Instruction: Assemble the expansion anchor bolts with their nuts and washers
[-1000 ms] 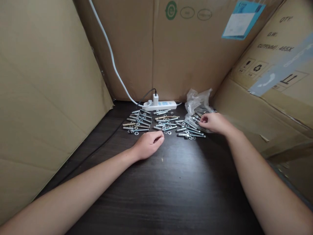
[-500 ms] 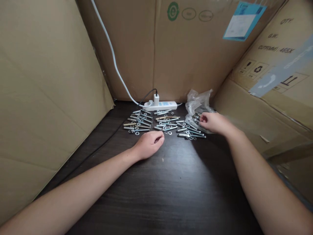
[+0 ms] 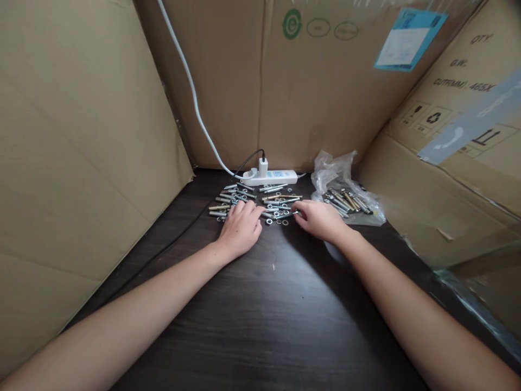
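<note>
Dark tabletop (image 3: 277, 309); left hand (image 3: 241, 228) and right hand (image 3: 321, 219) partly hide bolts (image 3: 280, 197); fingers' grip unclear.

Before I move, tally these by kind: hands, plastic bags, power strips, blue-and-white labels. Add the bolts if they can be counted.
Hands: 2 (left hand, right hand)
Plastic bag: 1
Power strip: 1
Blue-and-white label: 1
Total: 5
The bolts overlap too much to count.
</note>
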`<state>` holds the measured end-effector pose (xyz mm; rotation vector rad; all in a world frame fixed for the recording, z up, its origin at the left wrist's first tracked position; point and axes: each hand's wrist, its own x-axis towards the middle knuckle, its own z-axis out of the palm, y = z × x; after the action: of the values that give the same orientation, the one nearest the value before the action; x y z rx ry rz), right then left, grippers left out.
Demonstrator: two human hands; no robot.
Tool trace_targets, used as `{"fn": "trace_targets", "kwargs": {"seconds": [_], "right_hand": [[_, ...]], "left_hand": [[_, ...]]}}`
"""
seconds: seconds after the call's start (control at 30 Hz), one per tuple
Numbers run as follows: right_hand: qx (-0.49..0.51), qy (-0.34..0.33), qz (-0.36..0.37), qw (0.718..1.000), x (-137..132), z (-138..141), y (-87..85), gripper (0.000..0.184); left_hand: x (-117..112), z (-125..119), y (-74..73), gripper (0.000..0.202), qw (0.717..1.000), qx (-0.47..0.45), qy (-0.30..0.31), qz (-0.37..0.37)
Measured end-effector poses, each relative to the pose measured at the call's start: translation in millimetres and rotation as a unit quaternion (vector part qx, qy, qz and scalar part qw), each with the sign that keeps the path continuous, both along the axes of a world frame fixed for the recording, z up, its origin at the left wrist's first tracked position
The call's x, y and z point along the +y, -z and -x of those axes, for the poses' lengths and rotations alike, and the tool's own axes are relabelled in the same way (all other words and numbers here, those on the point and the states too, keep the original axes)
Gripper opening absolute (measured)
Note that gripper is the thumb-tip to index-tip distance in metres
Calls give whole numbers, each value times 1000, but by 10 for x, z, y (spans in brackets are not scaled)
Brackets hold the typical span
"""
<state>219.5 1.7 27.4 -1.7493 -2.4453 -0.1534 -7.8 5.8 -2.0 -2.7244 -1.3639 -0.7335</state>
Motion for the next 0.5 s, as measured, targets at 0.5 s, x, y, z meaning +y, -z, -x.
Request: {"fn": "trace_targets", "kwargs": {"seconds": [0.5], "right_hand": [[-18, -25, -6, 1000, -22, 140, 105, 21]], "left_hand": [[40, 5, 32, 20, 999, 34, -33, -5]]}}
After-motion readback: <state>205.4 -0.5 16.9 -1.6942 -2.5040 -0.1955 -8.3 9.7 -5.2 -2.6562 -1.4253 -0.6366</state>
